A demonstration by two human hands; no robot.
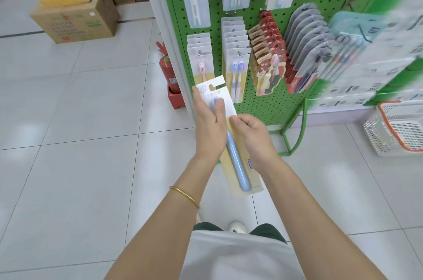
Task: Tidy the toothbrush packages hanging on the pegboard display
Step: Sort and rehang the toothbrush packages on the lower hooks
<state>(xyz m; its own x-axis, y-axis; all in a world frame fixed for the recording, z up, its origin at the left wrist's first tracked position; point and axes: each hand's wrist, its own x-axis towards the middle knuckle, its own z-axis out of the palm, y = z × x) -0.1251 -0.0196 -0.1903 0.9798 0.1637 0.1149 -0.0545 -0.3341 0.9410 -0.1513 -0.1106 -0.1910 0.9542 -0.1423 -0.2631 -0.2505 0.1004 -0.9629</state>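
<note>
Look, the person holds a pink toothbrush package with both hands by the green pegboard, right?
Not quite. The head view shows the toothbrush package holds a blue toothbrush, not a pink one. The left hand and right hand do both hold it by the green pegboard.

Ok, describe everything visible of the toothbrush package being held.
The toothbrush package is a flat card, white on top with a hook-shaped hang slot, pale yellow below, a blue toothbrush under clear plastic. Held off the pegboard, tilted, top toward it. The left hand grips its upper part, thumb in front; the right hand pinches its right edge.
</note>
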